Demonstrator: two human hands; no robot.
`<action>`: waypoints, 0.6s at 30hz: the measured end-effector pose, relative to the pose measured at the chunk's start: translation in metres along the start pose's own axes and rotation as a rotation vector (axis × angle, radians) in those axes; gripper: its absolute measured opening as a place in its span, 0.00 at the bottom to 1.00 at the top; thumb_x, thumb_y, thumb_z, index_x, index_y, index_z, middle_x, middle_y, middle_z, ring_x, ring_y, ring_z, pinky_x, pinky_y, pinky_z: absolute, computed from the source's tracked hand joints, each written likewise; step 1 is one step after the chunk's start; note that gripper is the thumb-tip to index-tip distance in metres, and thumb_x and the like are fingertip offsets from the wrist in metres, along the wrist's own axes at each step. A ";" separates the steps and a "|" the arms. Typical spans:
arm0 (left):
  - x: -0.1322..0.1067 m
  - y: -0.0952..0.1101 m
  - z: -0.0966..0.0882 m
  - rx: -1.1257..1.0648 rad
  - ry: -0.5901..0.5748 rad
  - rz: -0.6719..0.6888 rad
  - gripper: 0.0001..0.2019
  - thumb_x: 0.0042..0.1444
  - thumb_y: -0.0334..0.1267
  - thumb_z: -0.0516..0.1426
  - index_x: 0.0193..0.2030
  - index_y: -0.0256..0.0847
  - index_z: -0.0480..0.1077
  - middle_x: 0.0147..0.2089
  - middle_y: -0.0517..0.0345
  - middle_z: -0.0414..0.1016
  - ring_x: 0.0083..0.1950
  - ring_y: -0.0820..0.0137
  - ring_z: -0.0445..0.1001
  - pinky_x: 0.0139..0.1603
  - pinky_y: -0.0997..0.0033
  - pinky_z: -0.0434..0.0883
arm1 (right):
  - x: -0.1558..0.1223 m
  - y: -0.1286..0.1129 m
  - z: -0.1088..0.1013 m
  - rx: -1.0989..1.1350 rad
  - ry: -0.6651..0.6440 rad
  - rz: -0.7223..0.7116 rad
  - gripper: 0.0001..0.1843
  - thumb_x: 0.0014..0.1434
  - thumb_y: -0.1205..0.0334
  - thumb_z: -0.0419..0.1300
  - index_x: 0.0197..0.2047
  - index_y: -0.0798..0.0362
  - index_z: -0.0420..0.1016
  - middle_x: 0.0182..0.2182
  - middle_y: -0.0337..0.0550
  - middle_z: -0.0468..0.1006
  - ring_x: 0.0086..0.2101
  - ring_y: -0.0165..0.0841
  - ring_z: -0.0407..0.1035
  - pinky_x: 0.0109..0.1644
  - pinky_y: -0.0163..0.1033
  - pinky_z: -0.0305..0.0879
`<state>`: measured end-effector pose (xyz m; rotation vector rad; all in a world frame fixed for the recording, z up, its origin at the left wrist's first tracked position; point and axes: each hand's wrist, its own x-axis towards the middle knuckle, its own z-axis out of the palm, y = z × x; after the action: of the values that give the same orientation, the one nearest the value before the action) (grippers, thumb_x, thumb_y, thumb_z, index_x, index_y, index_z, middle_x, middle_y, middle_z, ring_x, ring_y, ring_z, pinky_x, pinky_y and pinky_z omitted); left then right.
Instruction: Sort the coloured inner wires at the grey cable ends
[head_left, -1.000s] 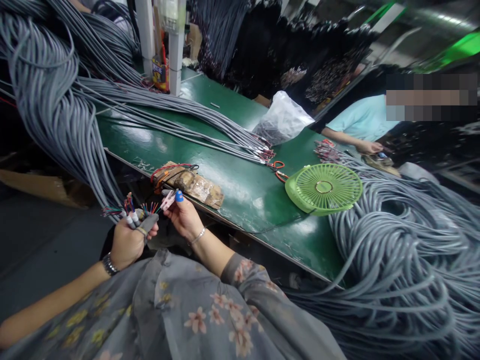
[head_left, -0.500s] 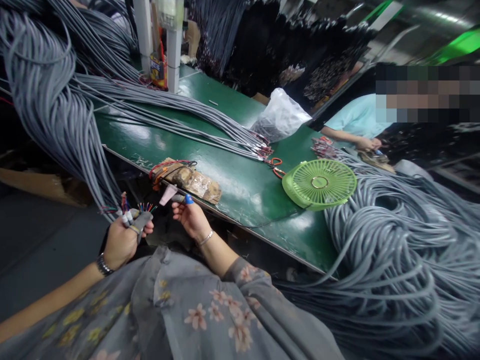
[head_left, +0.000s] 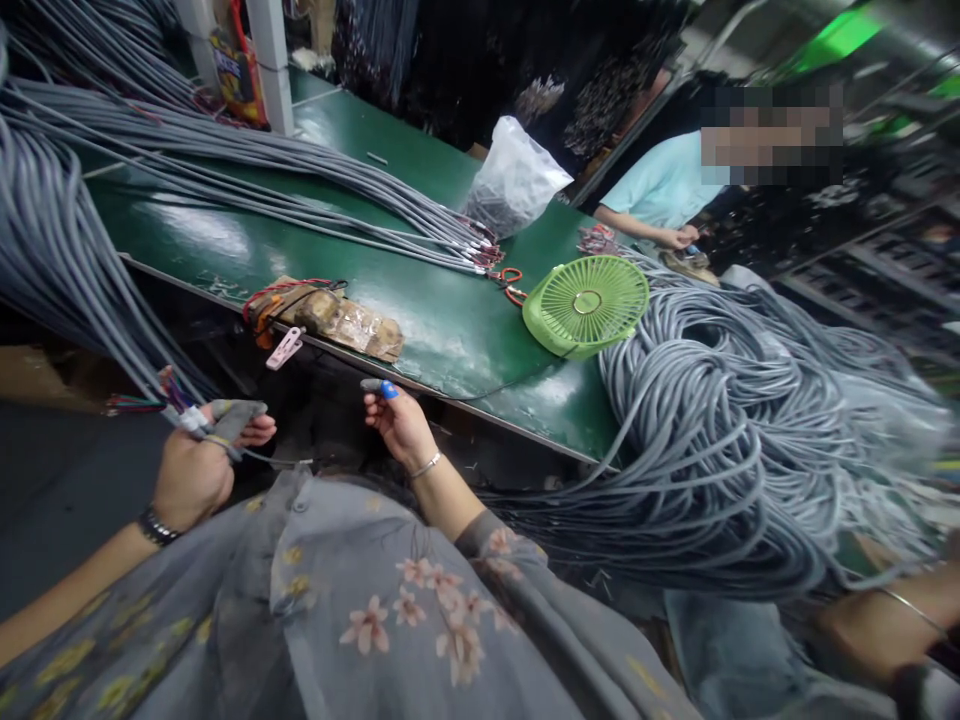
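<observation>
My left hand [head_left: 196, 468] is closed round the ends of several grey cables [head_left: 135, 325]. Coloured wires [head_left: 174, 388] fan out beside white sleeves at its knuckles, and grey covers wrap some of its fingers. From under it a thin grey strand points right. My right hand [head_left: 401, 428] is off to the right, just in front of the table edge. Its thumb and forefinger, in blue and grey covers, are pinched together; whatever lies between them is too small to make out. A pink clip [head_left: 285, 348] hangs at the edge by a taped brown block [head_left: 360, 325].
On the green table [head_left: 300, 250] are a green fan [head_left: 586, 303], a clear plastic bag [head_left: 517, 175] and a cable bundle [head_left: 360, 190]. Coiled grey cables [head_left: 720, 430] pile up at right. A co-worker [head_left: 660, 190] sits across; another person's arm [head_left: 885, 610] shows lower right.
My hands are farther apart. The right hand has moved away from the pink clip, and the left is lower and farther left with the cables. The view has turned right.
</observation>
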<state>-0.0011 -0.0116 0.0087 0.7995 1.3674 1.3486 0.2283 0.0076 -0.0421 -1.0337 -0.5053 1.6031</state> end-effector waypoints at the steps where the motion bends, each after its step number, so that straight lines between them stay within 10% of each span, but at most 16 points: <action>1: -0.003 0.001 -0.002 0.045 -0.032 -0.010 0.17 0.34 0.49 0.74 0.25 0.42 0.77 0.23 0.57 0.81 0.24 0.67 0.76 0.25 0.70 0.70 | -0.001 0.001 -0.001 0.007 0.010 0.000 0.12 0.61 0.52 0.69 0.36 0.53 0.81 0.27 0.37 0.77 0.25 0.25 0.67 0.30 0.31 0.65; 9: -0.012 0.017 -0.009 0.300 -0.422 -0.204 0.22 0.25 0.49 0.77 0.29 0.43 0.82 0.28 0.49 0.84 0.24 0.63 0.75 0.21 0.71 0.65 | -0.019 0.018 0.016 -0.127 -0.167 0.003 0.17 0.55 0.48 0.73 0.39 0.52 0.84 0.29 0.37 0.80 0.26 0.25 0.67 0.31 0.30 0.65; 18: -0.017 0.023 -0.013 0.084 -0.359 -0.228 0.21 0.24 0.34 0.74 0.33 0.42 0.83 0.31 0.50 0.85 0.28 0.66 0.75 0.22 0.76 0.62 | -0.030 0.013 0.052 -0.343 -0.532 -0.133 0.22 0.49 0.49 0.78 0.42 0.52 0.82 0.35 0.37 0.82 0.36 0.30 0.74 0.45 0.36 0.72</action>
<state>-0.0127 -0.0280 0.0327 0.8657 1.1936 0.9248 0.1785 -0.0145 -0.0141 -0.7863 -1.2164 1.7029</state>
